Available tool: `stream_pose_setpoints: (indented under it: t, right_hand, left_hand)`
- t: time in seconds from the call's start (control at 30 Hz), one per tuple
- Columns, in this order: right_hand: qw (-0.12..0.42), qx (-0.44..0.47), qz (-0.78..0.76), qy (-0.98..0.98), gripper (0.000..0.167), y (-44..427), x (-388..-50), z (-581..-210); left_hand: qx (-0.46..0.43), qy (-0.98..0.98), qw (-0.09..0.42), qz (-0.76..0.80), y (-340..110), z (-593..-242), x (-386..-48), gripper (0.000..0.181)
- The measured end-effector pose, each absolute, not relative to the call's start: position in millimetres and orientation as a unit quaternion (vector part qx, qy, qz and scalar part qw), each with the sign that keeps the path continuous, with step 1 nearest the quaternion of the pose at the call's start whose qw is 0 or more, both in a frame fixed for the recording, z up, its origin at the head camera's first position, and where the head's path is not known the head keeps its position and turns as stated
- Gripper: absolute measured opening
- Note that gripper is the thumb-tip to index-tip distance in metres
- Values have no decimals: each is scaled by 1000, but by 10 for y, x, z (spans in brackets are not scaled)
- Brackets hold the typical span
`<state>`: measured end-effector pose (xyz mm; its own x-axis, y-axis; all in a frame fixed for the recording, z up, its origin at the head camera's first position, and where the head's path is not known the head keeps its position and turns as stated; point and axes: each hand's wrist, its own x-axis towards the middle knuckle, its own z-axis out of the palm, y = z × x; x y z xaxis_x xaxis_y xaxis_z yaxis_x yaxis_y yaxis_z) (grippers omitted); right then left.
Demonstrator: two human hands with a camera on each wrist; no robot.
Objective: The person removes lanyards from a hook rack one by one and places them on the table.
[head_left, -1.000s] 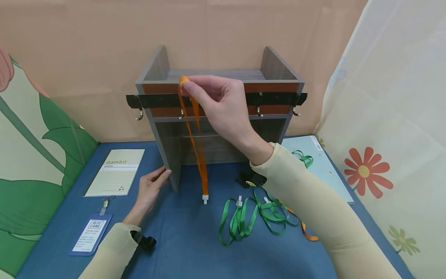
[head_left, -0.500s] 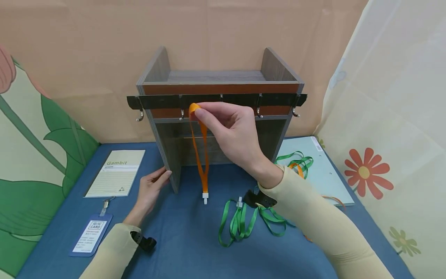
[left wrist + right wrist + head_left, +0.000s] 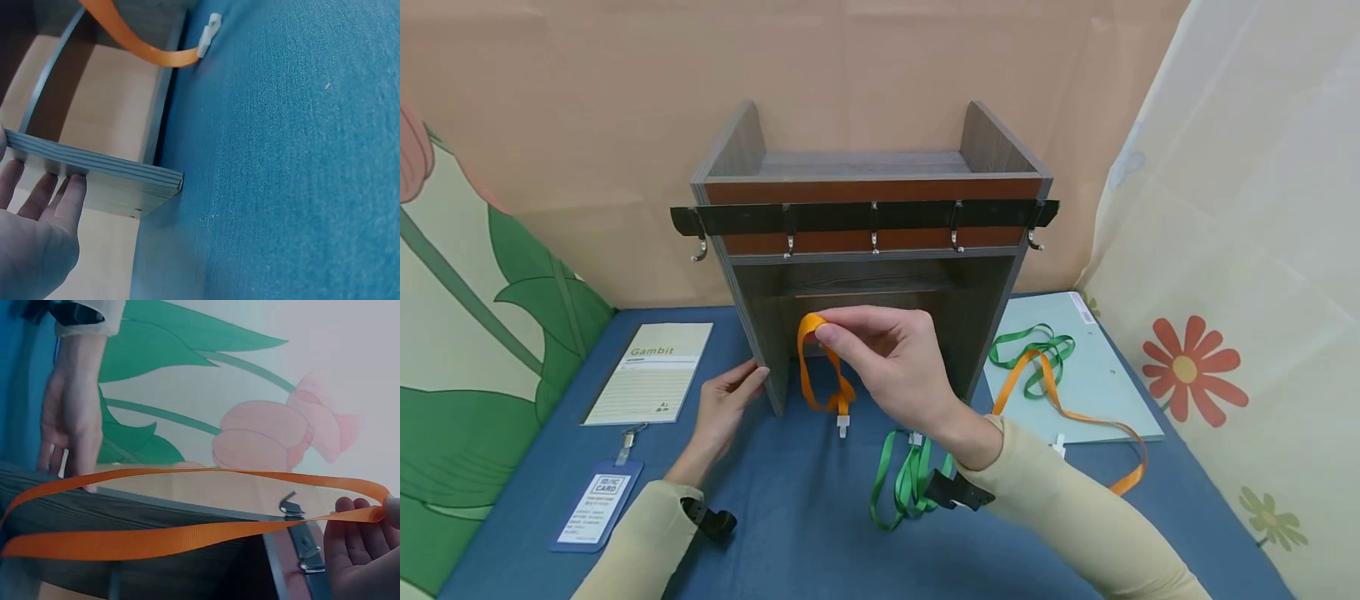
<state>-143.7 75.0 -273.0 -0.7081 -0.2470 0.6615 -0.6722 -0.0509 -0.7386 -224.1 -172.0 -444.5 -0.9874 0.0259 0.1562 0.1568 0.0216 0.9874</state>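
My right hand (image 3: 895,358) pinches the top of an orange lanyard (image 3: 806,358) between thumb and fingers, in front of the grey wooden shelf's (image 3: 880,164) lower opening. Below it the lanyard's strap bends into a loose loop, and its white clip (image 3: 843,425) is at the blue tabletop. In the right wrist view both strands of the orange strap (image 3: 125,544) stretch from the fingers. My left hand (image 3: 722,408) holds the front edge of the shelf's left side panel; in the left wrist view its fingers (image 3: 72,194) press the panel's outer face.
A black rail (image 3: 835,218) with several silver hooks crosses the shelf's front. Green lanyards (image 3: 910,483) lie near my right wrist. Another green lanyard (image 3: 1060,346) and an orange one (image 3: 1078,415) lie across a pale blue board (image 3: 1097,379). Left are a notebook (image 3: 651,375) and ID card holder (image 3: 597,508).
My right hand has come down from the hook rail to below it, bringing the lanyard's top down so the strap slackens into a loop. The left hand stays on the panel.
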Motion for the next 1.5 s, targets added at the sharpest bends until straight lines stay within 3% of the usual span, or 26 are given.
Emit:
stream_pose_setpoints:
  t: [0.57,1.0,1.2,1.5]
  right_hand:
    - [77,279,683,-671,17,784,-1158,-3288]
    - [-47,231,725,-647,21,630,-925,-3791]
    - [-94,196,712,-668,20,679,-996,-4032]
    - [-88,155,660,-730,15,644,-1372,-4457]
  left_hand:
    - [-70,-706,62,-702,-1794,-4704,-2393,46]
    - [-74,-711,61,-697,-1784,-4683,-2369,44]
    - [-74,-711,60,-697,-1790,-4684,-2367,44]
    - [-75,-711,55,-697,-1784,-4673,-2365,45]
